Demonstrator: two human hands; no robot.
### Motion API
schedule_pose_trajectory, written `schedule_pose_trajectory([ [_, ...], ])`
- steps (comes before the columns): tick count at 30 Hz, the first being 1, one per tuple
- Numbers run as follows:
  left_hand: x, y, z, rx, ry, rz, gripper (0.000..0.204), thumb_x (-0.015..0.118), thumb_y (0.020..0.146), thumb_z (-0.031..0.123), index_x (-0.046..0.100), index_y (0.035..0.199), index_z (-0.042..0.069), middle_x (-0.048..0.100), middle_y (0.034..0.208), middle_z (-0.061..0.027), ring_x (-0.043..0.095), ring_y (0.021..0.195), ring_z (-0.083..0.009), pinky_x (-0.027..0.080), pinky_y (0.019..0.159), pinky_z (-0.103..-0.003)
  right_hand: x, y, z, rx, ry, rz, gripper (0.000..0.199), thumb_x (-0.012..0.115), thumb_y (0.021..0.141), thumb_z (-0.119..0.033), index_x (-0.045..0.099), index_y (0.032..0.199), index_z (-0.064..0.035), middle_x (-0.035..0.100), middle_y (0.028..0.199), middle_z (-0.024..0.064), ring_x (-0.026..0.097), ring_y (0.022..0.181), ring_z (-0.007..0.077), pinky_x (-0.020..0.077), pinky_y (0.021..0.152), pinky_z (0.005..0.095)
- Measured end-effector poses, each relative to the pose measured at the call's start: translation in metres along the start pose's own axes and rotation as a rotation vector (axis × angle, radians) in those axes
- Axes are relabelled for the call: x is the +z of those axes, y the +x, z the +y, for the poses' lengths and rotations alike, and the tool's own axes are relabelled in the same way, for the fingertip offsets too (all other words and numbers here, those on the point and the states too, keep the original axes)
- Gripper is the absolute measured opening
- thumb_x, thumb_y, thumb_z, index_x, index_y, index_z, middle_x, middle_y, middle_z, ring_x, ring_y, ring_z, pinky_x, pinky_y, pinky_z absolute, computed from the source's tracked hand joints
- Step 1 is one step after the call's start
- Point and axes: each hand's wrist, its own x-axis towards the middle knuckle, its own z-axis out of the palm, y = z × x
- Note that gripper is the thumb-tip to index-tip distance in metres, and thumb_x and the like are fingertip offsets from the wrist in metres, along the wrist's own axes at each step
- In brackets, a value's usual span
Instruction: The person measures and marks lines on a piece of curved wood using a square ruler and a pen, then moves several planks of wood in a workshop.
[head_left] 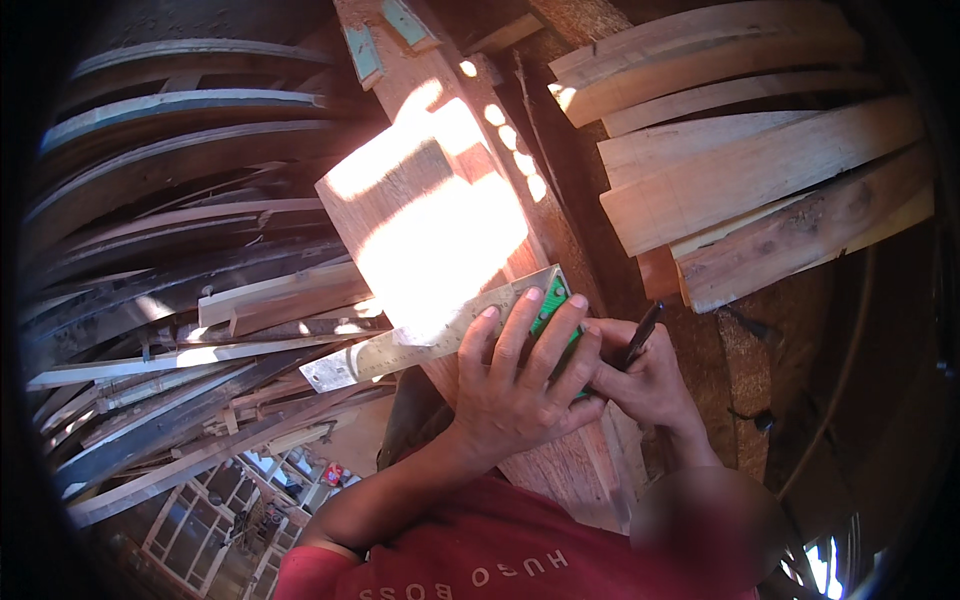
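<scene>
A try square with a long metal blade (345,368) and a green stock (553,302) lies across the near edge of a flat wooden board (345,190). My left hand (520,385) is over the square, fingers spread on its blade and stock, holding it down. Just to its right, my right hand (650,378) is closed round a dark pen (645,332) that stands up from the fist. The pen's lower end is hidden behind the fingers. Bright sunlight washes out much of the board's surface.
Under the board runs a long wooden bench plank (550,480), with two pale-green-painted pieces (408,22) at its far end. Many long timbers (180,215) are piled on the left. Several planks (750,170) are stacked at right. A slatted frame (190,530) sits lower left.
</scene>
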Motion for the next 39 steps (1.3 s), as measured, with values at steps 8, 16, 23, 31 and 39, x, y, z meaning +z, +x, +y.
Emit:
schedule_pose_trajectory([
  [8,0.001,0.001,0.0,0.001,-0.007,0.013,0.067,0.078,0.07,0.063,0.07,0.122,0.021,0.058,0.148,-0.0037,0.053,0.137,-0.0303,0.037,0.109,-0.056,-0.001,-0.001,0.003,-0.028,-0.027,0.0,0.027,0.072,0.098,-0.015,0.07,0.12,-0.0005,0.054,0.065,-0.0052,0.049,0.061,0.0012,0.0391,0.052,0.0244],
  [16,-0.001,0.001,0.0,0.008,-0.001,0.017,0.066,0.078,0.07,0.062,0.07,0.121,0.021,0.057,0.148,-0.0044,0.053,0.137,-0.0307,0.037,0.108,-0.056,0.0,0.0,0.0,-0.017,-0.004,-0.011,0.025,0.073,0.098,-0.016,0.07,0.117,-0.0004,0.054,0.068,-0.0055,0.048,0.063,0.0012,0.0385,0.052,0.0243],
  [23,0.0,0.002,0.0,0.007,-0.001,0.013,0.064,0.076,0.072,0.061,0.07,0.121,0.02,0.058,0.147,-0.0044,0.053,0.136,-0.0307,0.038,0.107,-0.056,-0.002,0.001,-0.003,0.017,-0.038,-0.034,0.029,0.075,0.097,-0.015,0.069,0.118,0.0035,0.063,0.082,0.0003,0.057,0.076,0.0059,0.0477,0.064,0.026],
  [31,0.003,0.001,0.003,0.002,0.055,0.052,0.055,0.072,0.077,0.06,0.071,0.118,0.022,0.059,0.147,-0.0045,0.054,0.136,-0.0302,0.04,0.104,-0.056,-0.025,-0.003,-0.021,-0.119,0.066,0.184,0.041,0.073,0.092,-0.01,0.066,0.13,0.0032,0.073,0.12,0.0129,0.069,0.092,0.0146,0.0581,0.077,0.0273],
  [39,0.005,0.002,0.005,-0.034,0.03,0.088,0.051,0.073,0.078,0.059,0.073,0.112,0.021,0.058,0.146,-0.0048,0.053,0.138,-0.0281,0.043,0.101,-0.058,-0.005,0.042,-0.082,-0.467,-0.069,0.241,0.014,0.062,0.101,-0.014,0.066,0.1,-0.0013,0.06,0.093,0.0026,0.059,0.082,0.0143,0.0476,0.071,0.0286],
])
